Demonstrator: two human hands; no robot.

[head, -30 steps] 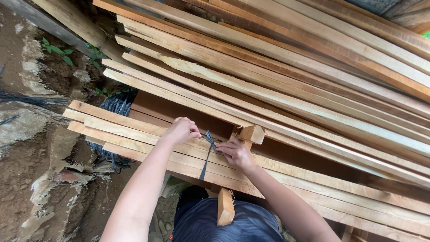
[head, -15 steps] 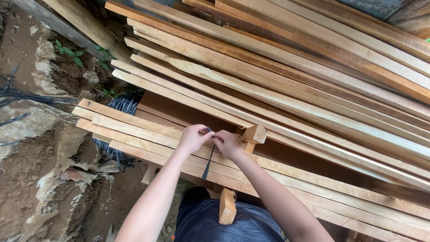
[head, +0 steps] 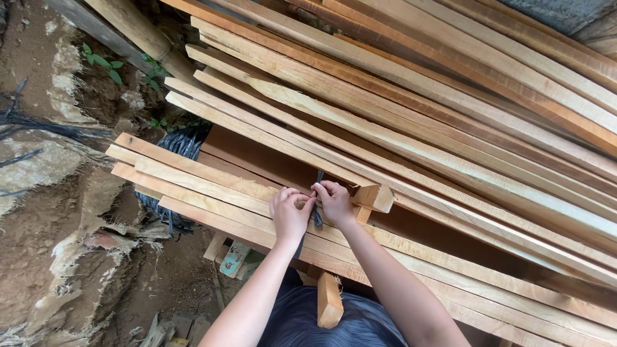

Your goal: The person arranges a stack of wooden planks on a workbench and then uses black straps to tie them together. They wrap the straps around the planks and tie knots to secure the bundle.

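Surface: stacked wooden planks (head: pixel 411 128) under both hands, bare soil (head: pixel 51 193) left of the fingers.
Strap: dark strap (head: pixel 318 183) between the fingertips.
Fingers: left hand (head: pixel 290 213) and right hand (head: pixel 334 200) pinched on it.
Change: hands have closed together since earlier.

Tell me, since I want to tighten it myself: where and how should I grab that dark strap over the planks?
Probably pinch the dark strap just above the planks, where it rises free beside the small wooden block. Come from the near side, as the left hand and right hand do; elsewhere it lies flat against wood.
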